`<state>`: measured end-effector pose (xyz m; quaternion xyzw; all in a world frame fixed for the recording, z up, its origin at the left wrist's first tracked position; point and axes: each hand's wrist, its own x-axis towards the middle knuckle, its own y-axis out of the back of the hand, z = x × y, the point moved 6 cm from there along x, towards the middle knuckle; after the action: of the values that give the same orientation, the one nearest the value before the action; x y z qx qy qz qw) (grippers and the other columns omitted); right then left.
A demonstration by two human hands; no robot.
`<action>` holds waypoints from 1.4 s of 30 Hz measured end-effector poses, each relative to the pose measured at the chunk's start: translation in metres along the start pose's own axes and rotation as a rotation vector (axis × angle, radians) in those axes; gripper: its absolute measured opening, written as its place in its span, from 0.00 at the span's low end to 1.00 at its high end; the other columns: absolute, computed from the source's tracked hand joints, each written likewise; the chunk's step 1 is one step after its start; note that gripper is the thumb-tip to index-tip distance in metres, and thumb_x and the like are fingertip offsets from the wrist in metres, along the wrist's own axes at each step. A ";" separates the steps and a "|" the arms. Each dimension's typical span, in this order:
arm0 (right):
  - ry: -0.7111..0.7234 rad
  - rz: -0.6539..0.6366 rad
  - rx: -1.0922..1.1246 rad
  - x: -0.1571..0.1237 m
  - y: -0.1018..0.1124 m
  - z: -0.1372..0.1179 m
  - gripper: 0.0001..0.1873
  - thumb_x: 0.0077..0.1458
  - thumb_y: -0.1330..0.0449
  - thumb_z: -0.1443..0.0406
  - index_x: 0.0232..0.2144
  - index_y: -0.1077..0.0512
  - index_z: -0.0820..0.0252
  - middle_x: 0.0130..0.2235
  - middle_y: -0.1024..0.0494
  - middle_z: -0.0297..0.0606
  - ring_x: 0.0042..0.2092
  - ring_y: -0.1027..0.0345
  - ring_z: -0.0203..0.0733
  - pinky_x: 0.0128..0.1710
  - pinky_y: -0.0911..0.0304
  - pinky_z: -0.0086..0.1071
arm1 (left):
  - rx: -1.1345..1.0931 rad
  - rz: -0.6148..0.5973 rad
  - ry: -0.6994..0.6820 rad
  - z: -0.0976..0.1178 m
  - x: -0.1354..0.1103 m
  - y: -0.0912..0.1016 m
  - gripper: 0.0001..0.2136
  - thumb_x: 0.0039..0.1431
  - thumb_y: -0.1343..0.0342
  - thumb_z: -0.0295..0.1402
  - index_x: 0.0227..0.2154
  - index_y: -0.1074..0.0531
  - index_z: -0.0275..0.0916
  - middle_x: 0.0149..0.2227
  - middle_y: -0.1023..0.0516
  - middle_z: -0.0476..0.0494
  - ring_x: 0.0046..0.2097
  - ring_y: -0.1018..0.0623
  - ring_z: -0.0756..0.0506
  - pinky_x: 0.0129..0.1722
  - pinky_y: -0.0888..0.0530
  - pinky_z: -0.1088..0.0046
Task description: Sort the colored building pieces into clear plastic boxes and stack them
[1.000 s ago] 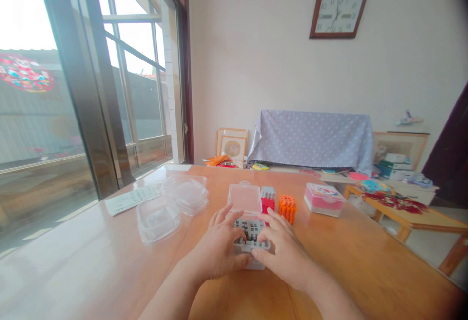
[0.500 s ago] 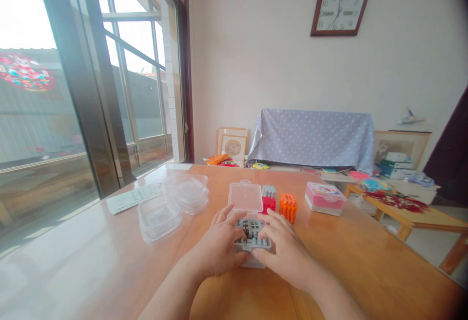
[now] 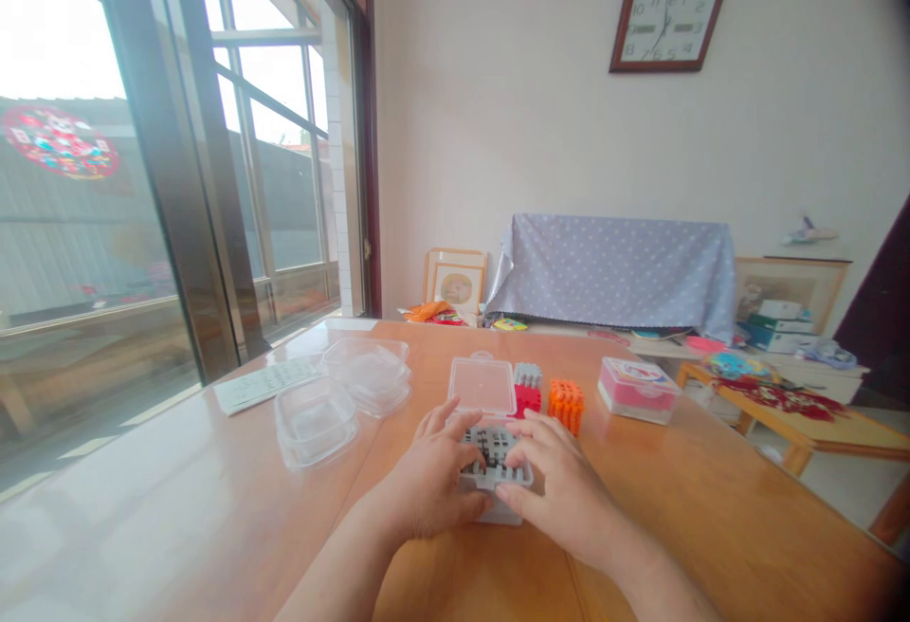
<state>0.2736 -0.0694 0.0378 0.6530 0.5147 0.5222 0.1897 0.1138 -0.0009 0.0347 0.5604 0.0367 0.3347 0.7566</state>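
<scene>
Both hands on the small clear box (image 3: pixel 506 510), near side of the desk (image 3: pixel 661 527), centred in my view. Gray pieces (image 3: pixel 496 448) lie inside it, with dark gaps showing between them. Lid (image 3: pixel 482 385) stands open behind the box; looks hinged to the back edge, but fingers hide the joint from me.

Left hand (image 3: pixel 442 475): half open, fingers arched over the left rim, a fingertip down among the pieces, thumb low at the front. Right hand (image 3: pixel 551 472): half open too, fingers curled over the right side, thumb at the front edge. I can't tell whether either one pinches a piece or only braces the box.

Status, my read: pieces are in the box and cover what I can see of its inside, so that part looks mostly done. Whether they sit flat or fully seated, can't tell at this size. Lid not closed. Hands not clear of the box.

Outside the box, just behind the right hand: red block (image 3: pixel 527 401) with a gray block (image 3: pixel 527 375) showing above it; on top or behind, I can't tell. Orange block (image 3: pixel 567 406) stands just to their right, apart from the fingers. Pink-and-white box (image 3: pixel 638 390) is further right, lid on. Clear tub (image 3: pixel 315 421) and stacked clear plastic (image 3: pixel 366 375) sit well off to the left, untouched.
</scene>
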 end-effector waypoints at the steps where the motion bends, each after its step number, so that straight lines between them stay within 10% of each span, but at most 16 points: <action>1: 0.000 -0.001 -0.002 0.000 0.000 0.000 0.08 0.51 0.34 0.59 0.33 0.27 0.52 0.55 0.28 0.38 0.63 0.46 0.52 0.63 0.47 0.50 | -0.007 0.003 0.002 0.000 0.000 0.000 0.13 0.45 0.32 0.35 0.36 0.21 0.47 0.66 0.39 0.50 0.71 0.55 0.28 0.68 0.50 0.45; 11: 0.005 0.028 0.033 0.000 0.009 -0.001 0.12 0.57 0.39 0.52 0.36 0.27 0.52 0.53 0.26 0.38 0.61 0.42 0.51 0.60 0.42 0.49 | -0.199 0.040 0.032 0.000 -0.007 0.026 0.15 0.52 0.35 0.40 0.43 0.24 0.48 0.69 0.44 0.48 0.72 0.56 0.31 0.67 0.47 0.46; 16: -0.001 0.133 0.074 0.001 0.017 0.002 0.12 0.61 0.43 0.53 0.36 0.27 0.52 0.49 0.24 0.39 0.57 0.37 0.50 0.57 0.39 0.48 | -0.253 0.212 0.201 -0.034 -0.015 0.054 0.10 0.61 0.48 0.34 0.44 0.27 0.44 0.58 0.28 0.43 0.61 0.32 0.40 0.61 0.35 0.59; 23: 0.010 0.161 0.079 0.002 0.012 0.008 0.11 0.61 0.42 0.54 0.36 0.26 0.51 0.49 0.23 0.38 0.56 0.35 0.50 0.57 0.38 0.48 | -0.048 -0.015 0.433 -0.081 -0.025 0.027 0.13 0.50 0.43 0.33 0.41 0.25 0.42 0.44 0.21 0.43 0.45 0.23 0.40 0.43 0.27 0.67; 34: 0.015 0.085 0.019 0.003 0.012 0.002 0.14 0.63 0.47 0.59 0.30 0.25 0.52 0.50 0.24 0.39 0.58 0.38 0.50 0.58 0.40 0.47 | -0.269 0.105 0.094 -0.010 -0.010 0.044 0.09 0.54 0.47 0.26 0.34 0.23 0.42 0.38 0.24 0.48 0.44 0.26 0.46 0.46 0.31 0.71; 42: 0.012 0.032 0.008 0.002 0.009 0.000 0.13 0.62 0.47 0.62 0.28 0.26 0.52 0.53 0.26 0.37 0.61 0.41 0.49 0.59 0.42 0.47 | -0.199 0.100 0.072 0.000 -0.008 0.038 0.10 0.52 0.45 0.26 0.33 0.21 0.44 0.39 0.25 0.47 0.45 0.27 0.44 0.47 0.31 0.68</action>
<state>0.2780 -0.0715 0.0460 0.6587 0.5076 0.5268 0.1757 0.0901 0.0006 0.0658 0.4712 0.0022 0.3940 0.7891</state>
